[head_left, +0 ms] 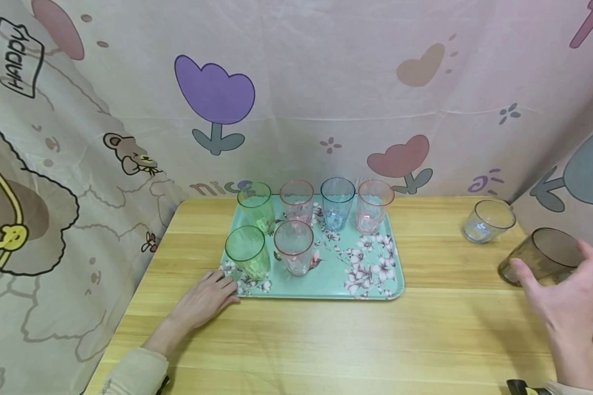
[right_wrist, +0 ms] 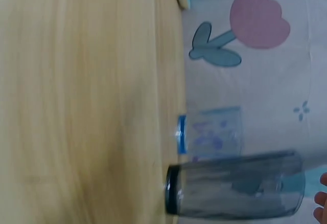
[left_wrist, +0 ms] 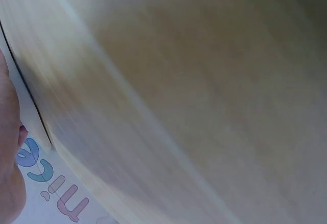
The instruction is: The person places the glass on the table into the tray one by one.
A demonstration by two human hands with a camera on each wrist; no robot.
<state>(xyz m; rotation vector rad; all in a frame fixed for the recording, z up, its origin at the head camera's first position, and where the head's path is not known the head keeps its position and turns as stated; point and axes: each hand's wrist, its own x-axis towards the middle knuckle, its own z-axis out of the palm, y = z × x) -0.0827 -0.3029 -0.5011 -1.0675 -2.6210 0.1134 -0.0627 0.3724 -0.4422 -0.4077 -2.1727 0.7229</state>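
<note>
My right hand (head_left: 573,291) is spread beside a dark smoky glass (head_left: 536,258) at the right of the table. The thumb overlaps its near side, and in the right wrist view the fingertips (right_wrist: 321,198) sit just beyond its rim. A clear glass with a bluish base (head_left: 486,222) stands behind it. My left hand (head_left: 200,302) rests at the front left corner of a mint-green floral tray (head_left: 331,288), its fingers touching the edge. Beside that hand stands a green-rimmed glass (head_left: 249,258) on the tray.
Also on the tray are another green glass (head_left: 257,211), a blue glass (head_left: 337,206) and several pink-rimmed glasses (head_left: 296,249). The wooden table (head_left: 326,340) meets a printed cloth (head_left: 296,99) behind and at both sides.
</note>
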